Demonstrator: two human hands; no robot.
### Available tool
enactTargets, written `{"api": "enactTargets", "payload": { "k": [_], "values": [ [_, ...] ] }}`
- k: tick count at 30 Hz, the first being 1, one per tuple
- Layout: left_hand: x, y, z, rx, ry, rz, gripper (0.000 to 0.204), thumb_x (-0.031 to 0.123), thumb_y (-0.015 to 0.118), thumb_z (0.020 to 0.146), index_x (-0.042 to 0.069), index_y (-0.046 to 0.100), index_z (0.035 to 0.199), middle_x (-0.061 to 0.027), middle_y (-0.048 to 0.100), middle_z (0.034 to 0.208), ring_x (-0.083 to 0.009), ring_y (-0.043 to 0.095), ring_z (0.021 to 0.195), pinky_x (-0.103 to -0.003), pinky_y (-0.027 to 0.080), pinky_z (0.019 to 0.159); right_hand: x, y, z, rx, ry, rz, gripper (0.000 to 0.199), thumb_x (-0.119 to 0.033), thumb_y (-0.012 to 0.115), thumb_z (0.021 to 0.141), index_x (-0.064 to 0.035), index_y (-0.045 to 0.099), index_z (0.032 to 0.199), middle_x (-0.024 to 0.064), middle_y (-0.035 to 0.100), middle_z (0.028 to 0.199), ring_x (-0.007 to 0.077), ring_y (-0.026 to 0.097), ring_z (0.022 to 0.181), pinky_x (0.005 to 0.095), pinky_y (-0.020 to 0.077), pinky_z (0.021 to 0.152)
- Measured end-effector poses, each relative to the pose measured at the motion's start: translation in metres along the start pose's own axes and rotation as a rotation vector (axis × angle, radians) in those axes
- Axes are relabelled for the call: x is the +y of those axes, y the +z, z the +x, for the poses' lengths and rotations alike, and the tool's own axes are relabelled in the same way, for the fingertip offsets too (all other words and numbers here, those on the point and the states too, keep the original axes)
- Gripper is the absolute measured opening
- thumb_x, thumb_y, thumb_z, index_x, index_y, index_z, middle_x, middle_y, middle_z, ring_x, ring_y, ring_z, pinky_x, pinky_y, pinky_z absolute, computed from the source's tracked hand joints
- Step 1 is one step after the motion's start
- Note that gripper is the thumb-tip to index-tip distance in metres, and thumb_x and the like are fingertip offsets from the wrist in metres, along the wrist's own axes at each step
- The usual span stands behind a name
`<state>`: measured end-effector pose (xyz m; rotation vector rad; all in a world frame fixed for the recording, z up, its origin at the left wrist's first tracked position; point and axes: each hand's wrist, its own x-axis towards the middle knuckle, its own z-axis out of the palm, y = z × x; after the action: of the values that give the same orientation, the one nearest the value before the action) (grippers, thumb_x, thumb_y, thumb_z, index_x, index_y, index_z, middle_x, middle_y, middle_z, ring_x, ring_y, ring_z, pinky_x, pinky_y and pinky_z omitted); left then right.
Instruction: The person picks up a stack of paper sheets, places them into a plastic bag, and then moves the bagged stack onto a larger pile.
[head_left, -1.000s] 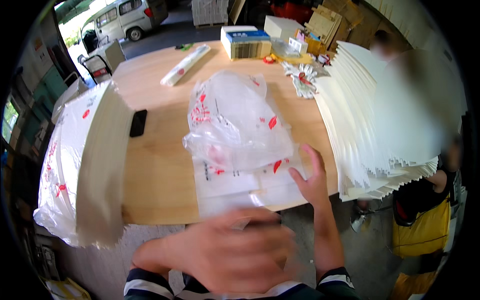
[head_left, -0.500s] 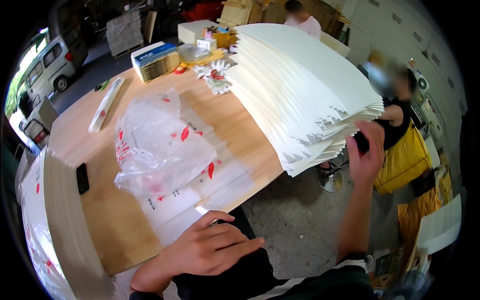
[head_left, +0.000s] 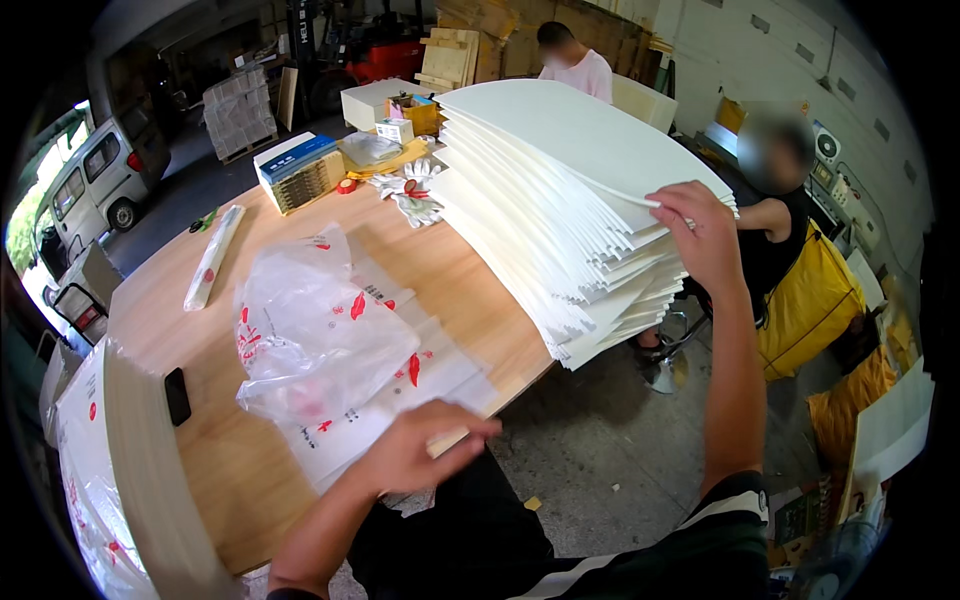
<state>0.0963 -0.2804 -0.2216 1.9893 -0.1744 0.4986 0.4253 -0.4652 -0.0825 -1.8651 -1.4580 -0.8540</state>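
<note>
A tall stack of white sheets (head_left: 530, 260), like thin foam board, fans out unevenly at the right of the table. My right hand (head_left: 703, 232) pinches the near right edge of the top white sheet (head_left: 590, 135), which is slightly lifted there. My left hand (head_left: 425, 445), a little blurred, hovers over the table's near edge with thumb and fingers apart; nothing shows in it. Beyond it lies a crumpled clear plastic bag (head_left: 320, 330) with red print, on flat plastic bags (head_left: 440, 370).
On the wooden table (head_left: 220, 470) are a plastic-wrapped stack (head_left: 150, 480), a phone (head_left: 177, 396), a white roll (head_left: 214, 258), gloves (head_left: 412, 195) and a blue-and-white box (head_left: 300, 172). One person (head_left: 580, 75) is behind the stack; another (head_left: 780, 215) sits right, by a yellow bag (head_left: 815, 305).
My right hand has gone from beside the stack's corner to the top sheet's edge and closed on it. My left hand has shifted slightly, and the whole view has moved a little.
</note>
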Motion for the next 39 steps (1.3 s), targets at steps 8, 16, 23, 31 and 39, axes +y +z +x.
{"api": "enactTargets", "payload": {
  "k": [8,16,23,31,39],
  "values": [
    [0.01,-0.013,0.116,0.394,-0.431,-1.204,0.057,0.049,0.05,0.099,0.001,0.053,0.129,-0.0131,0.065,0.113,-0.0271,0.063,0.104,-0.044,0.052,0.092,-0.114,-0.008,-0.01,0.034,-0.499,-0.031,0.013,-0.003,0.07,0.078,-0.0003,0.071,0.09,0.0087,0.066,0.087,0.0191,0.062,0.071,0.0309,0.0462,0.054],
    [0.014,-0.014,0.112,0.236,-0.492,-1.258,0.041,0.014,0.056,0.094,-0.004,0.047,0.13,-0.0199,0.063,0.109,-0.0288,0.068,0.093,-0.039,0.061,0.077,-0.211,-0.042,-0.061,-0.335,-0.579,-0.15,0.025,-0.027,0.066,0.085,-0.0034,0.07,0.093,0.0057,0.065,0.095,0.0181,0.061,0.083,0.0266,0.0452,0.064],
    [0.012,-0.026,0.061,0.328,-0.441,-1.181,0.051,0.002,0.057,0.089,-0.003,0.039,0.137,-0.0188,0.059,0.118,-0.0277,0.068,0.096,-0.039,0.062,0.073,-0.006,-0.075,-0.091,0.07,0.589,0.221,0.033,-0.023,0.059,0.099,-0.0018,0.06,0.124,0.006,0.062,0.115,0.0133,0.055,0.099,0.0286,0.045,0.086],
    [-0.002,-0.03,0.034,0.37,-0.442,-0.989,0.059,0.001,0.06,0.088,0.001,0.037,0.142,-0.0148,0.057,0.126,-0.0244,0.064,0.106,-0.038,0.058,0.083,0.016,-0.052,-0.082,-0.271,1.212,1.198,0.039,-0.024,0.061,0.093,0.002,0.059,0.122,0.0093,0.067,0.111,0.0187,0.065,0.097,0.0331,0.0511,0.086],
    [-0.026,-0.002,0.011,0.312,-0.099,-0.224,0.058,0.006,0.053,0.096,-0.001,0.027,0.149,-0.0155,0.047,0.141,-0.0256,0.046,0.129,-0.035,0.035,0.109,-0.062,-0.07,-0.054,-0.413,0.913,0.646,0.032,-0.005,0.057,0.091,0.0006,0.059,0.122,0.0067,0.067,0.099,0.0127,0.063,0.084,0.0287,0.0516,0.075]
  ]
}}
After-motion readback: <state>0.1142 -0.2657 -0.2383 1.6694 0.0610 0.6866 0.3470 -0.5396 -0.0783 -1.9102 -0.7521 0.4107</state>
